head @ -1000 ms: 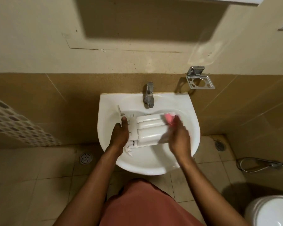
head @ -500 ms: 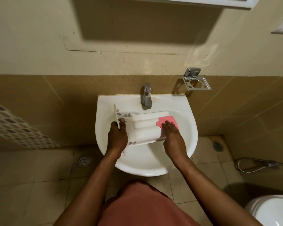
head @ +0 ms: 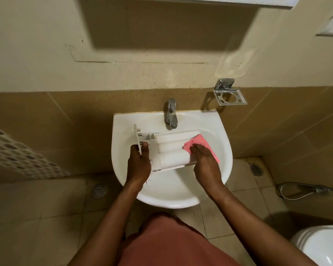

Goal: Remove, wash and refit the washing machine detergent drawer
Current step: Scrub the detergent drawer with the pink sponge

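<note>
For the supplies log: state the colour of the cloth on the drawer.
The cloth is pink; the head view shows it.

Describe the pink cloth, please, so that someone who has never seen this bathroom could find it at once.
Find the white washbasin on the tiled wall, under the chrome tap. A white detergent drawer lies across its bowl, and the pink cloth is spread over the drawer's right end, beneath the right hand. It is the only coloured thing in the basin; the rest is white.
</note>
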